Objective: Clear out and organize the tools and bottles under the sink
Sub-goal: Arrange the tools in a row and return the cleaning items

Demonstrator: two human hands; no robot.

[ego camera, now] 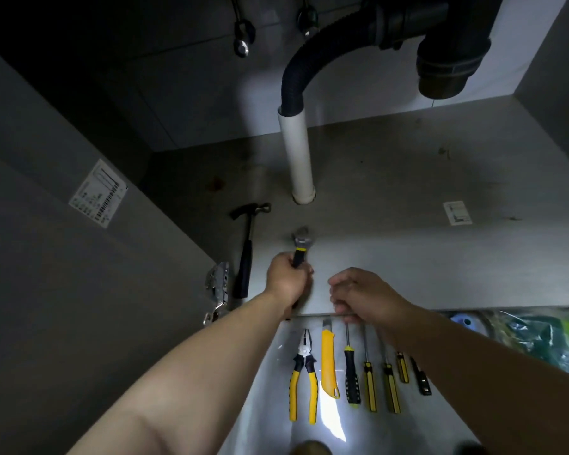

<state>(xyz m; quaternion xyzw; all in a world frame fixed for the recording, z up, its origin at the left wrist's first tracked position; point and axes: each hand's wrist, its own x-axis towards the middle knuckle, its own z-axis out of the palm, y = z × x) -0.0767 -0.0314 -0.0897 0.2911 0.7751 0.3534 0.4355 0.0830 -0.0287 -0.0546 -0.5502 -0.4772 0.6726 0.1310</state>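
Pliers [303,372] lie nearest; my left hand [284,279] grips the wrench [300,246], axis pointing away; right hand [358,295] curled empty beside it.

One hammer [246,247] lies on the cabinet floor [408,198]. One adjustable wrench [300,246]. On the floor [276,382] before its front edge: one pair of pliers [303,372], one utility knife [328,359], and five screwdrivers [351,372], [369,385], [391,387], [402,367], [421,377]. Two hands [284,279], [363,295].

1. One head-worn wide-angle view, looking forward and down into the grey cabinet floor [408,198], close above it.
2. The upright white plastic drainpipe [297,159] stands just above frame centre.
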